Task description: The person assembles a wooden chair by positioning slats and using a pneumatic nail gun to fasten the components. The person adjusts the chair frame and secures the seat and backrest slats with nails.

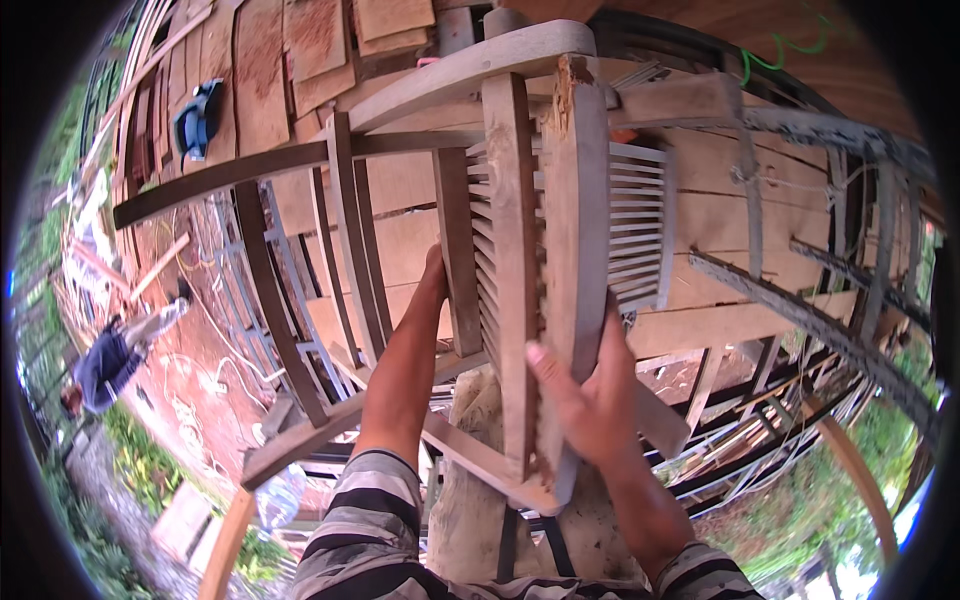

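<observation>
A weathered wooden chair (510,250) with slatted panels is tilted up in front of me, its posts and rails filling the middle of the view. One thick post (590,250) has a splintered, rough patch near its top. Low on that post my right hand (600,400) grips it, thumb on the near side and the other fingers curled behind. My left arm reaches up to a side rail (458,250). There my left hand (434,275) is mostly hidden behind the wood, its fingers out of sight.
Wooden boards (260,75) lie beyond the chair, with a blue power tool (197,120) on them at the far left. Grey metal bars (800,310) cross the right side. On the left, a person in a dark blue top (110,365) is near scattered timber and cords.
</observation>
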{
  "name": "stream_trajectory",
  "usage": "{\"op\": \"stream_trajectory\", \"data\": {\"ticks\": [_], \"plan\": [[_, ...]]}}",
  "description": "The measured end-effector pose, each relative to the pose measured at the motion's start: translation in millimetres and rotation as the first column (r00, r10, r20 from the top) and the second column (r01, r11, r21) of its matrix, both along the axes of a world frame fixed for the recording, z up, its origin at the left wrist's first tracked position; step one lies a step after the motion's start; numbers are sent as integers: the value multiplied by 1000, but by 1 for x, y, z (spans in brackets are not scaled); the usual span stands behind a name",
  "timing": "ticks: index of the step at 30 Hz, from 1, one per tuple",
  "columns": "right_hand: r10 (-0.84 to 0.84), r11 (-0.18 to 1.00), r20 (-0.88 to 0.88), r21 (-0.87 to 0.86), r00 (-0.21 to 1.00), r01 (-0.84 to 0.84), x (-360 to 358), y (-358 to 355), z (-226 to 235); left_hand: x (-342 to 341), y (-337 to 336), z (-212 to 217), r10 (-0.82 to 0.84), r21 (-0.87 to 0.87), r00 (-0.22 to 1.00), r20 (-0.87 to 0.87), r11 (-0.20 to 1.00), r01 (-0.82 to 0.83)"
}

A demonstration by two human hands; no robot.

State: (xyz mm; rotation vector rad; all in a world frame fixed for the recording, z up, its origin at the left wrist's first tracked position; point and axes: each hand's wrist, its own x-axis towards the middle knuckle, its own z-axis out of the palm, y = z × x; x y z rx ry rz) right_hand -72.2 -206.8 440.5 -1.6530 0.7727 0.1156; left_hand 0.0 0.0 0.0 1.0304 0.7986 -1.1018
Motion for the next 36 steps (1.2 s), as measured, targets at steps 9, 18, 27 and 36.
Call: {"op": "stream_trajectory", "data": {"ticks": [9,18,27,36], "plan": [[-114,980,-2,164,994,112,-28,24,-85,19,28,-54,-65,76,995,74,995,60],[-145,970,-23,191,989,147,-1,66,-95,7,22,-102,-47,89,992,119,995,36],[-197,952,-54,228,979,204,-1,76,-108,1,36,-83,20,399,926,378,899,-182],[-184,971,-63,144,981,191,-30,62,-163,-36,38,90,37,496,864,502,806,-323]]}}
